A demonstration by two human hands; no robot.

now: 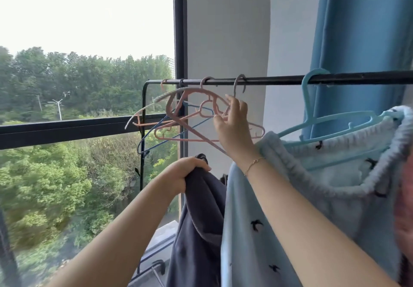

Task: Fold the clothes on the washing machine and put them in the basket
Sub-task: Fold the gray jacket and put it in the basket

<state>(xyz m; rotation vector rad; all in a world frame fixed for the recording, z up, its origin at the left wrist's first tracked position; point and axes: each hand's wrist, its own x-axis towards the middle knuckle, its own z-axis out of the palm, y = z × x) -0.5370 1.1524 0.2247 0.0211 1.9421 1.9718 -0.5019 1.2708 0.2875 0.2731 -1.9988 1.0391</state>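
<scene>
My left hand [183,176] grips the top of a dark navy garment [201,226] that hangs down below it. My right hand [233,125] is raised at the black clothes rail [279,80], its fingers curled round a pink hanger [201,116] among several empty hangers bunched at the rail's left end. A light blue garment with small black bird prints [330,188] hangs on a light blue hanger [330,119] to the right, and my right forearm lies across it. Neither the washing machine nor the basket is in view.
A large window [78,107] with a black frame fills the left, with trees outside. A blue curtain [362,29] hangs behind the rail at right, beside a white wall. A pink fabric edge [404,208] shows at the far right.
</scene>
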